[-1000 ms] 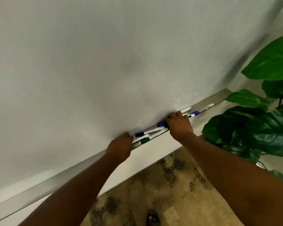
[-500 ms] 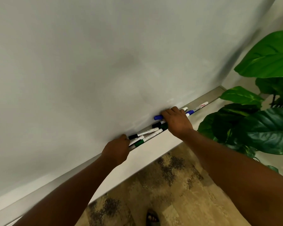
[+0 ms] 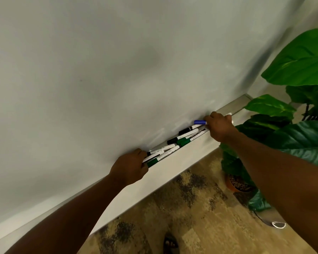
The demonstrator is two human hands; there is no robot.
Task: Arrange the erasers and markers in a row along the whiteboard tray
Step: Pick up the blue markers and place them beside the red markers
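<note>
Several white markers with black and green caps (image 3: 174,144) lie bunched together in the grey whiteboard tray (image 3: 233,106), which runs diagonally under the whiteboard (image 3: 117,70). My left hand (image 3: 129,166) presses against the left ends of the bunch, fingers curled on the lowest markers. My right hand (image 3: 218,126) grips the right end of the bunch, and a blue-capped marker (image 3: 200,122) sticks out of it to the left, lifted a little above the others. No eraser is visible.
A large-leaved green plant (image 3: 292,125) in an orange pot (image 3: 237,186) stands close to the tray's right end, beside my right arm. Patterned beige carpet (image 3: 182,208) lies below, with a shoe tip (image 3: 170,243) on it.
The markers now lie closer together between my hands. My right hand has slid right along the tray with the blue-capped marker, uncovering more black- and green-capped markers.
</note>
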